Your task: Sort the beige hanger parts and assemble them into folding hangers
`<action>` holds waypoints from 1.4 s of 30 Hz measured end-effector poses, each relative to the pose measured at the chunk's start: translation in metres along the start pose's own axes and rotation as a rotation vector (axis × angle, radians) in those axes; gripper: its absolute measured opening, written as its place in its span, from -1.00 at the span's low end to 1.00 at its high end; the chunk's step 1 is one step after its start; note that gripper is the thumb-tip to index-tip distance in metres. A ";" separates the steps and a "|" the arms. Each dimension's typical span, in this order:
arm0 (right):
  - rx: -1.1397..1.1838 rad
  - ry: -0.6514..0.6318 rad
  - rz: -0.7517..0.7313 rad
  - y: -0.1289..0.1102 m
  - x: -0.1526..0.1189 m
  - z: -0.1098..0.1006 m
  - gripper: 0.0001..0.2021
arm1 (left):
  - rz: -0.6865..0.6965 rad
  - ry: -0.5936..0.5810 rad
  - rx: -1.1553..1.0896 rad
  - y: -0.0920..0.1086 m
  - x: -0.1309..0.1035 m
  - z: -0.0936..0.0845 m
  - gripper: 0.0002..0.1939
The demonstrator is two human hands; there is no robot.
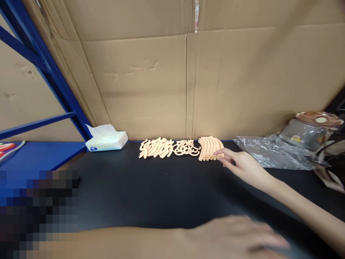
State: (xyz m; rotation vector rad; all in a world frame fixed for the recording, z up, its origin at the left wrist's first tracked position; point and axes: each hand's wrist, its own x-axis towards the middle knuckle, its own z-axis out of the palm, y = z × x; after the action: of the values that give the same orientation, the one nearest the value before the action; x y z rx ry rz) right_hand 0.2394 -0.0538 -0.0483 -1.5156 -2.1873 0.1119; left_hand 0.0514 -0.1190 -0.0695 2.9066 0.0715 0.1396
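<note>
At the back of the black table, my right hand (pixel 239 163) reaches to the right end of a neat row of curved peach plastic pieces (pixel 208 146). Its thumb and fingers are pinched together on the end of a piece there. Left of that row lies a small heap of peach hook-shaped pieces (pixel 185 147), and beyond it a looser pile of peach curved arms (pixel 156 147). Low in the foreground my left hand (pixel 237 233) stretches across to the right, above the table. Motion blurs its fingers, and whether it holds anything cannot be made out.
A tissue pack (pixel 107 141) stands at the back left beside a blue metal frame (pixel 60 90). Clear plastic wrap (pixel 280 153) and a lidded jug (pixel 304 131) are at the back right. Cardboard (pixel 145 82) walls the rear edge of the black table (pixel 134 194).
</note>
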 end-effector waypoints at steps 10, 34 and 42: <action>0.021 -0.176 -0.119 -0.041 -0.022 0.036 -0.51 | -0.943 0.295 0.066 -0.069 -0.115 -0.023 -0.27; -0.009 -0.485 -0.145 -0.041 -0.019 0.047 -0.32 | -0.670 -0.008 -0.085 -0.062 -0.127 -0.043 -0.10; -0.030 -0.404 -0.196 -0.038 -0.024 0.049 -0.33 | -0.676 -0.034 0.279 -0.017 -0.136 -0.016 -0.35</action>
State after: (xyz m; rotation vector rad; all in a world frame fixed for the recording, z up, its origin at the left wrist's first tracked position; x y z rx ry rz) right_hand 0.1927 -0.0807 -0.0876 -1.3764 -2.6520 0.3488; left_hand -0.0859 -0.1071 -0.0701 2.9587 1.1240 -0.0427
